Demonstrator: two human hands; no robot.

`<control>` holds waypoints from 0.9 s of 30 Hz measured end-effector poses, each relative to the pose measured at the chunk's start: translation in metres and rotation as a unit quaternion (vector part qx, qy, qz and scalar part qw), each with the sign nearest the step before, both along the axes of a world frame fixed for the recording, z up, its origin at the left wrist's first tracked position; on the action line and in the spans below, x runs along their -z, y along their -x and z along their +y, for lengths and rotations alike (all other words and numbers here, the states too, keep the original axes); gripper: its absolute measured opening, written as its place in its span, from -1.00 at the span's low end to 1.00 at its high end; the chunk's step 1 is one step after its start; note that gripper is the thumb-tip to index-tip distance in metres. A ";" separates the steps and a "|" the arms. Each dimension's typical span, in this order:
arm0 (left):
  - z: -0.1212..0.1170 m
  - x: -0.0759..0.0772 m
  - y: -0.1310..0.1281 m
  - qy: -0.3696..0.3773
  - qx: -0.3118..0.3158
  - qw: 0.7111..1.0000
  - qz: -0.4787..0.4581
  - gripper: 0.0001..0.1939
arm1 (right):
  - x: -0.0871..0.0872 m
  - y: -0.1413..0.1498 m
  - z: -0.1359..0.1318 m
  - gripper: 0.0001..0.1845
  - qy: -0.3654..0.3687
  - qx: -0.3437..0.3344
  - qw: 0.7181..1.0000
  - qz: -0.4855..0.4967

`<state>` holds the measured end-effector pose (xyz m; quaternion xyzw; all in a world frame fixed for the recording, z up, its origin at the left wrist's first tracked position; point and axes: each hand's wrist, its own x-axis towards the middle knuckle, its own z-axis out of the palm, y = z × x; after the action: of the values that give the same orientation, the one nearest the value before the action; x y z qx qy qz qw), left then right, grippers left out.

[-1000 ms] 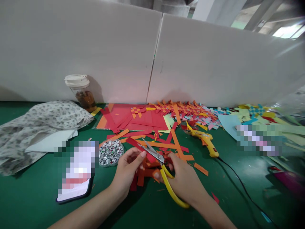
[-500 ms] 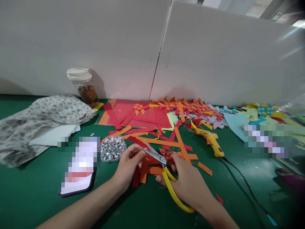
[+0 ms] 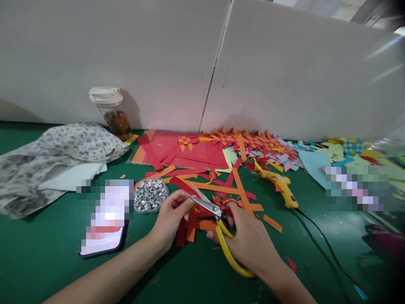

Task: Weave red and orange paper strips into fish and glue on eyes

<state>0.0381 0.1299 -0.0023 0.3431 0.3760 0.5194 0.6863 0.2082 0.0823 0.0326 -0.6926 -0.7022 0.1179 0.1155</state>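
My left hand (image 3: 172,211) is closed, thumb against fingers, on woven red and orange paper strips (image 3: 191,230) whose ends hang below the fingertips. A red strip (image 3: 185,185) rises above that hand. In my right hand (image 3: 245,236) is a pair of scissors (image 3: 215,210), its yellow handle reaching down past the palm and a red loop showing by the fingers. The blades are parted and point up and left, the lower one at my left fingertips. Whether paper lies between the blades is hard to make out. Orange and red strips lie loosely behind and beneath both hands.
A clear case of googly eyes (image 3: 151,196) and a phone (image 3: 109,219) lie left; a lidded cup (image 3: 114,116) and patterned cloth (image 3: 63,143) stand farther back. Right is a yellow glue gun (image 3: 278,183) with a black cord. Woven paper fish (image 3: 253,141) line the wall.
The view has shifted very slightly. The scissors' yellow handle sits a little higher and further left; both hands otherwise keep their places.
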 end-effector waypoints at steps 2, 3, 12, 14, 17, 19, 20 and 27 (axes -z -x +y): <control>0.000 0.001 0.000 0.001 0.003 1.000 -0.001 -0.80 | 0.000 0.001 0.000 -0.71 -0.007 -0.008 1.000 0.000; 0.000 0.001 0.000 0.001 0.005 1.000 -0.002 -0.81 | 0.000 0.001 0.000 -0.71 -0.011 -0.011 1.000 0.000; 0.000 0.000 0.000 0.014 0.001 1.000 -0.011 -0.81 | 0.001 0.002 0.001 -0.69 0.016 -0.005 1.000 -0.003; 0.000 0.000 0.001 0.012 0.004 1.000 -0.015 -0.82 | 0.001 0.001 0.002 -0.69 0.016 -0.004 1.000 -0.003; 0.000 0.000 0.001 0.013 0.004 1.000 -0.016 -0.82 | 0.001 0.001 0.002 -0.69 0.010 -0.007 1.000 -0.001; 0.000 0.000 0.001 0.014 0.003 1.000 -0.008 -0.80 | 0.002 0.001 0.002 -0.70 0.006 -0.006 1.000 0.000; 0.000 -0.001 0.001 0.015 0.002 1.000 -0.004 -0.79 | 0.002 0.001 0.002 -0.70 0.004 -0.006 1.000 0.000; 0.000 -0.001 0.001 0.005 0.007 1.000 -0.004 -0.80 | 0.003 0.000 0.003 -0.68 0.006 0.000 1.000 -0.011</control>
<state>0.0368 0.1299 -0.0015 0.3398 0.3733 0.5140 0.6935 0.2082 0.0848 0.0296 -0.6947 -0.7025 0.1142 0.1036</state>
